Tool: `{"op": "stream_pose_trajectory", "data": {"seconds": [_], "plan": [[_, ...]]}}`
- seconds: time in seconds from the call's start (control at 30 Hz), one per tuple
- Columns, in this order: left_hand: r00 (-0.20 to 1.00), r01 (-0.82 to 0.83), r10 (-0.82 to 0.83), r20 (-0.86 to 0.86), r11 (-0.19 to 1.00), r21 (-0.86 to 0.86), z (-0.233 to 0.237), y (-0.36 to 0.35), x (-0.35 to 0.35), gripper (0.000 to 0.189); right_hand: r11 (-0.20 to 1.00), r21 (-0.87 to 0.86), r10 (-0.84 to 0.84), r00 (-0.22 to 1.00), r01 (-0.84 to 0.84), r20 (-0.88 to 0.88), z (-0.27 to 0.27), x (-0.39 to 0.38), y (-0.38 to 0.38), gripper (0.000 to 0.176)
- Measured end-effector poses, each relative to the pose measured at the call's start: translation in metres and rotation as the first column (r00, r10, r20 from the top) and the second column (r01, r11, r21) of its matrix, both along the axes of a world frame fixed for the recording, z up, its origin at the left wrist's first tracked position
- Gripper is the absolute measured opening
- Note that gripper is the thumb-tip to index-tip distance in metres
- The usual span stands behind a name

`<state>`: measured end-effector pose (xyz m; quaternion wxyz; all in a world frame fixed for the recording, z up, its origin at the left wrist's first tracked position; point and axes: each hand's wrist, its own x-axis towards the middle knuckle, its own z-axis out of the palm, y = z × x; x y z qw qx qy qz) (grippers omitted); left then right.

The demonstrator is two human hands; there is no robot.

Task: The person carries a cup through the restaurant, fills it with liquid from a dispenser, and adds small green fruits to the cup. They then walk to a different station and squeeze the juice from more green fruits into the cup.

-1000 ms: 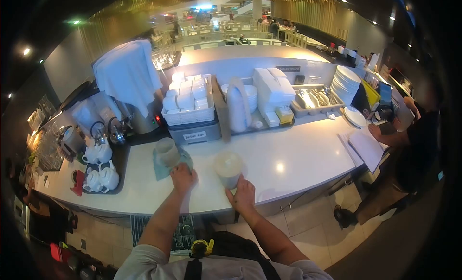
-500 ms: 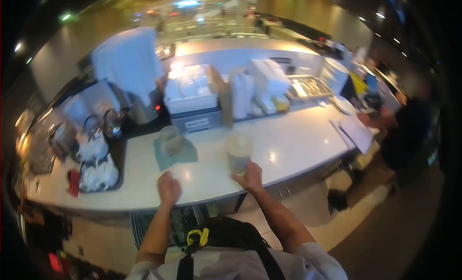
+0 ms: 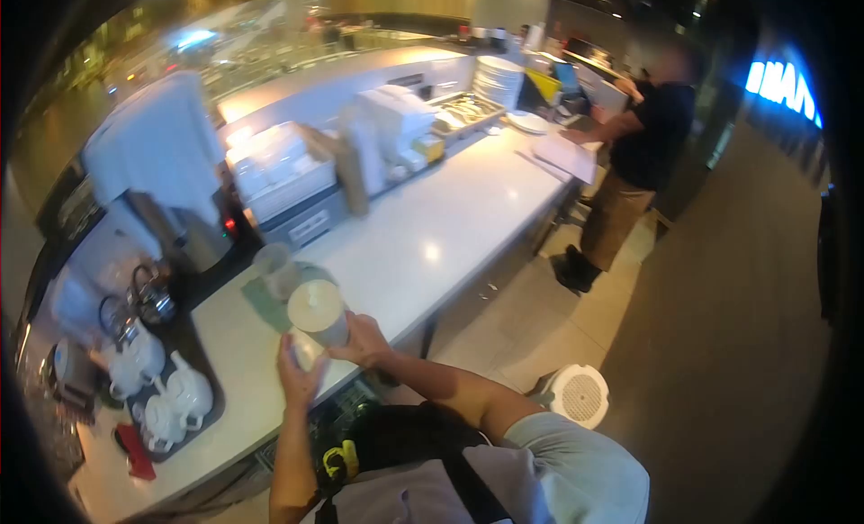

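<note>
My right hand [image 3: 363, 340] is closed around the side of a cylindrical container [image 3: 317, 306] with a round cream-coloured top and a greyish body. Just below and left of it, my left hand [image 3: 301, 375] has its thumb and fingers around a pale thing [image 3: 307, 347], too blurred to name. Both hands are above the counter's front edge, close together. Behind the container, a translucent jug-like vessel [image 3: 275, 270] stands on a green cloth [image 3: 259, 301].
White teapots [image 3: 175, 402] sit on a dark tray at left, beside a red object [image 3: 135, 452]. A grey bin of white items [image 3: 297, 220], stacked plates [image 3: 498, 81] and a cutlery tray [image 3: 463, 114] line the white counter's [image 3: 414, 227] back. Another person [image 3: 643, 146] stands at the far end.
The view has turned right. My right hand has carried the container left across the counter, toward the cloth and my left hand. My left hand's thumb and fingers now show around the pale thing.
</note>
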<state>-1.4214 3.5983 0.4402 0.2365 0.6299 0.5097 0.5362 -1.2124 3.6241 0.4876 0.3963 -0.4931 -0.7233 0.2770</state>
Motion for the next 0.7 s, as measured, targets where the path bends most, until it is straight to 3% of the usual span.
{"op": "stream_pose_trajectory", "data": {"seconds": [0.03, 0.1, 0.27, 0.33, 0.43, 0.47, 0.57, 0.63, 0.7], "plan": [[0.997, 0.014, -0.018, 0.069, 0.998, 0.057, 0.011, -0.004, 0.005, 0.088, 0.999, 0.006, 0.05, 0.996, -0.051, 0.077, -0.002, -0.018, -0.005, 0.072], [0.989, 0.103, -0.092, 0.117, 0.99, -0.097, 0.023, -0.009, -0.005, 0.092, 0.988, 0.024, 0.143, 0.962, -0.153, 0.234, 0.001, -0.039, -0.014, 0.069], [0.937, -0.346, 0.349, -0.017, 0.923, -0.17, 0.054, -0.031, -0.029, 0.089, 0.928, 0.311, 0.081, 0.927, -0.204, 0.365, 0.007, -0.065, -0.04, 0.059], [0.892, -0.438, 0.447, 0.063, 0.891, -0.12, 0.04, -0.026, -0.049, 0.094, 0.903, 0.362, 0.067, 0.907, -0.233, 0.417, 0.013, -0.061, -0.044, 0.06], [0.864, -0.476, 0.491, 0.108, 0.868, -0.141, 0.043, -0.032, -0.071, 0.099, 0.957, 0.214, 0.127, 0.947, -0.195, 0.296, -0.022, -0.066, -0.022, 0.06], [0.867, -0.476, 0.489, 0.094, 0.87, -0.129, 0.042, -0.033, -0.074, 0.098, 0.979, 0.078, 0.177, 0.975, -0.189, 0.134, -0.017, -0.073, -0.011, 0.059], [0.894, -0.432, 0.443, 0.064, 0.892, -0.128, 0.045, -0.032, -0.074, 0.095, 0.992, -0.111, 0.023, 0.945, -0.063, -0.327, 0.013, -0.101, -0.008, 0.057], [0.914, -0.387, 0.399, 0.07, 0.912, -0.137, 0.05, -0.034, -0.071, 0.092, 0.975, 0.194, 0.137, 0.98, -0.108, -0.142, 0.052, -0.113, -0.01, 0.059], [0.922, -0.358, 0.372, 0.105, 0.925, -0.129, 0.054, -0.036, -0.073, 0.088, 0.863, 0.471, 0.201, 0.979, -0.185, 0.015, 0.095, -0.131, -0.016, 0.061]]}}
